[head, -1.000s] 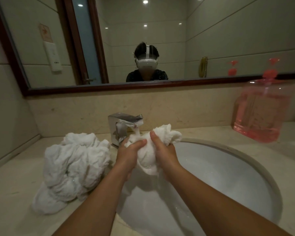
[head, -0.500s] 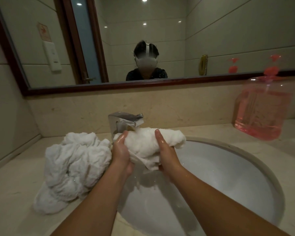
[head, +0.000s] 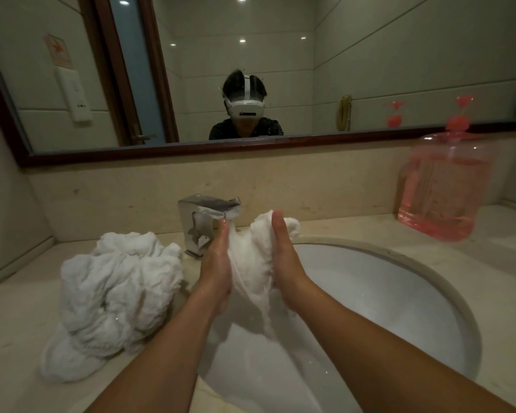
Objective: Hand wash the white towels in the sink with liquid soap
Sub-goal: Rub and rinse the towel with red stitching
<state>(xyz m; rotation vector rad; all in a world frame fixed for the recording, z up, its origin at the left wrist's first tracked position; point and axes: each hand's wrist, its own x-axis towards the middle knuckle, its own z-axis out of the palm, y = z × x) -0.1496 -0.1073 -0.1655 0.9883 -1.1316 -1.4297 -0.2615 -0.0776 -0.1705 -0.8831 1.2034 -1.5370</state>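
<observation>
A wet white towel (head: 252,257) hangs between my two palms above the white sink basin (head: 370,296), just right of the chrome faucet (head: 204,217). My left hand (head: 216,269) presses its left side with straight fingers pointing up. On the towel's right side my right hand (head: 283,260) presses in the same way, fingers straight. The towel's lower end trails down toward the basin. A pile of crumpled white towels (head: 113,293) lies on the counter left of the sink. The pink liquid soap bottle (head: 443,186) with a pump stands at the back right.
A beige stone counter (head: 429,254) surrounds the sink, with a low backsplash and a wood-framed mirror (head: 251,147) above it. The mirror shows a person wearing a headset. A wall rises at the far left.
Both hands had curled fingers gripping the bunched towel; now the fingers are straight and the palms press it flat between them. The towel has stretched downward.
</observation>
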